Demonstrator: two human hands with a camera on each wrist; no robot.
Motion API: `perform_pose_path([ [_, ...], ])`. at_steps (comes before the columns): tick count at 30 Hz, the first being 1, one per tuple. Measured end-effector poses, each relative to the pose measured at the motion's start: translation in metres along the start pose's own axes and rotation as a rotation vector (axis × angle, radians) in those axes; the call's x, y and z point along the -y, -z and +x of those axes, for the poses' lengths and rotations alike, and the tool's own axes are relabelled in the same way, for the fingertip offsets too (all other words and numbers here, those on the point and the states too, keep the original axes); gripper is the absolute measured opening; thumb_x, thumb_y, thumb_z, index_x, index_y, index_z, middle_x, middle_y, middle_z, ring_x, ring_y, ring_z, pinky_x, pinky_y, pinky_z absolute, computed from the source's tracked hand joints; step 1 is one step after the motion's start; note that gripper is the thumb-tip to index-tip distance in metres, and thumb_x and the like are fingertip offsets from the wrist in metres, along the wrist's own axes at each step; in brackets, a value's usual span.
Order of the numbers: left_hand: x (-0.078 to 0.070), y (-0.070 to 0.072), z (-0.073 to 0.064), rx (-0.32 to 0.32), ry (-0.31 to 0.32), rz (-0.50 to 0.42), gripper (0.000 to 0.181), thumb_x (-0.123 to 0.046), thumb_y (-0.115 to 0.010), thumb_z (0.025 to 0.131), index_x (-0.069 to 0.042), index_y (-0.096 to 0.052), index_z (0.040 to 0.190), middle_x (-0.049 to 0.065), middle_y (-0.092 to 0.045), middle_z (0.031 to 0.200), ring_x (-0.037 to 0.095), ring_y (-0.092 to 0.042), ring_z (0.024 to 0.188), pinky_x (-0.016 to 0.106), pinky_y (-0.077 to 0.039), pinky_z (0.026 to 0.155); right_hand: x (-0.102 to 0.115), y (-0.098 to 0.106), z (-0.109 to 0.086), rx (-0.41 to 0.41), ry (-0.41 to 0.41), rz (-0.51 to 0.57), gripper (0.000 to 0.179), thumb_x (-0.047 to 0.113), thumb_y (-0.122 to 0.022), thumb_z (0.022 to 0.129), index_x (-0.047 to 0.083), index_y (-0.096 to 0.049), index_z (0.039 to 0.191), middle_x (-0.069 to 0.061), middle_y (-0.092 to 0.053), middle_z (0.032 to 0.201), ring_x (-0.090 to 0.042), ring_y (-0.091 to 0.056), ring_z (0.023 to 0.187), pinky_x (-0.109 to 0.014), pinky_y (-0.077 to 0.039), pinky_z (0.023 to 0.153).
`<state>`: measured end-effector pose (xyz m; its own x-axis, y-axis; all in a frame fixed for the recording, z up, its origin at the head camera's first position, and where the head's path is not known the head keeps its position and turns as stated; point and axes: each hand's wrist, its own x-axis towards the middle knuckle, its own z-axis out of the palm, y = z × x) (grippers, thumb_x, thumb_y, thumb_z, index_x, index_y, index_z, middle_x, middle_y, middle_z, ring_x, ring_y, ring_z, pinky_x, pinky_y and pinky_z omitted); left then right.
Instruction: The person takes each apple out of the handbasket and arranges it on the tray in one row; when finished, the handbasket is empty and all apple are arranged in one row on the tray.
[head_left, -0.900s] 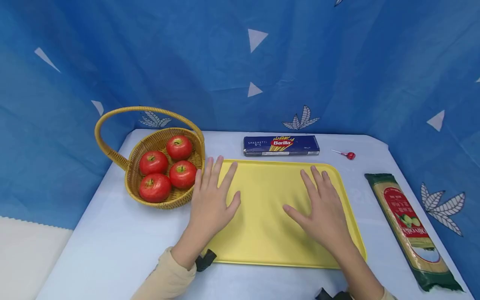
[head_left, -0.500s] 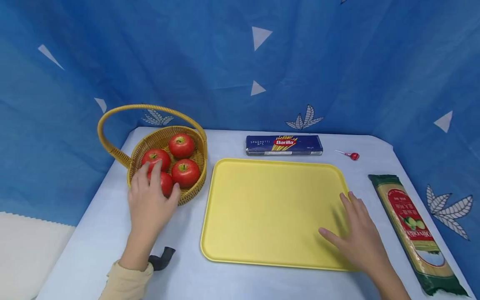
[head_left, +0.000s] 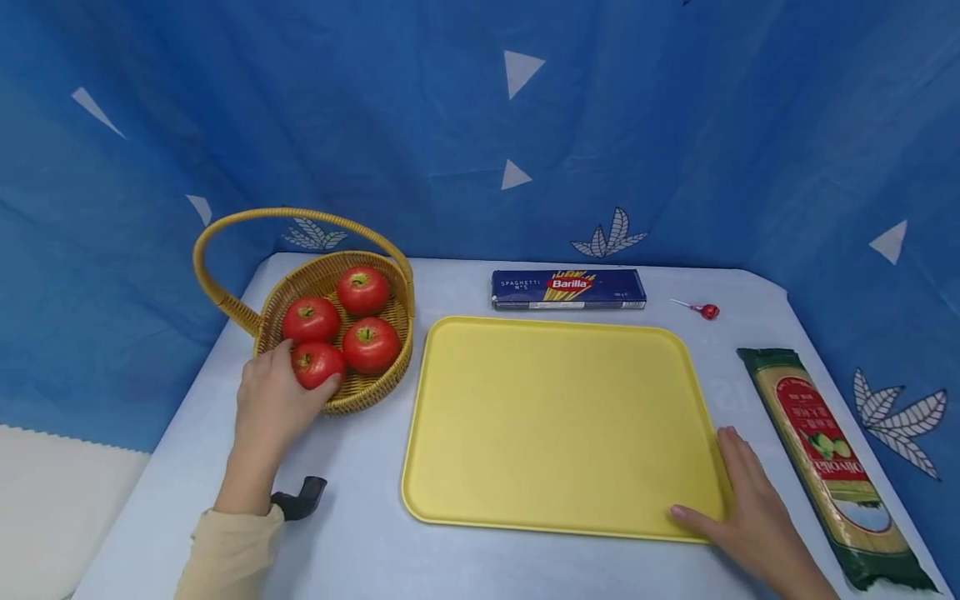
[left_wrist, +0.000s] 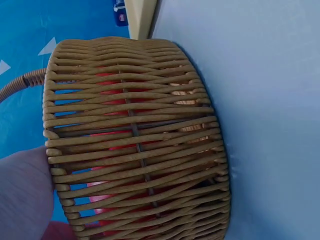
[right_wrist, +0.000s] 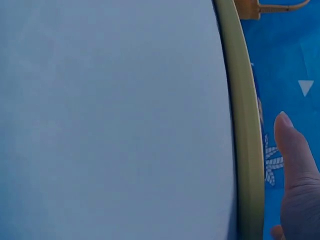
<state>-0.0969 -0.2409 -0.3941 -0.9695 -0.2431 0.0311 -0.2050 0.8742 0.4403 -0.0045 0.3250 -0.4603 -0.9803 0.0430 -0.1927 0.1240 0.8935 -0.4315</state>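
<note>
My left hand [head_left: 272, 402] reaches over the front left rim of a wicker basket [head_left: 375, 395]. Its fingers curl round the nearest red apple [head_left: 320, 365], with the thumb on the apple's front right side. Other red apples [head_left: 371, 345] lie beside it in the basket. The left wrist view is filled by the basket's woven wall [left_wrist: 135, 145], red showing through the gaps. My right hand [head_left: 757, 517] is at the front right corner of a yellow tray [head_left: 562, 425], fingers extended along its right edge and thumb over its front rim. In the right wrist view, the thumb stands beyond the tray's edge [right_wrist: 245, 115].
A blue spaghetti box [head_left: 567, 290] lies behind the tray, with a red lollipop [head_left: 707, 312] to its right. A long green-ended pasta packet [head_left: 832, 467] lies along the table's right side. The basket's tall handle [head_left: 300, 214] arches over its back left.
My left hand has moved left from over the tray to the basket and taken hold of the front apple. My right hand has moved right and toward me, to the tray's front right corner.
</note>
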Motion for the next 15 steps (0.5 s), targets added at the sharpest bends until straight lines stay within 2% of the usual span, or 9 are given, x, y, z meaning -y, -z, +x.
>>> perform_pose_path([
  [7,0.002,0.003,0.008,0.059,-0.006,0.036,0.090,-0.039,-0.082,0.076,0.012,-0.041,0.138,0.035,-0.048,0.130,0.054,-0.036,0.122,0.071,-0.036,0.096,-0.010,-0.004,0.001,0.110,-0.046,0.056,0.145,0.069,-0.078,0.067,0.010,0.022,0.155,-0.029,0.013,0.162,-0.056,0.000,0.146,-0.078,-0.021,0.102],
  [15,0.000,0.003,0.014,0.089,0.018,0.082,0.094,-0.043,-0.086,0.070,0.014,-0.044,0.133,0.035,-0.051,0.122,0.053,-0.037,0.117,0.066,-0.032,0.092,-0.015,-0.008,0.000,0.143,-0.021,0.090,0.144,0.065,-0.079,0.069,0.010,0.022,0.155,-0.029,0.012,0.162,-0.057,-0.001,0.145,-0.077,-0.018,0.105],
])
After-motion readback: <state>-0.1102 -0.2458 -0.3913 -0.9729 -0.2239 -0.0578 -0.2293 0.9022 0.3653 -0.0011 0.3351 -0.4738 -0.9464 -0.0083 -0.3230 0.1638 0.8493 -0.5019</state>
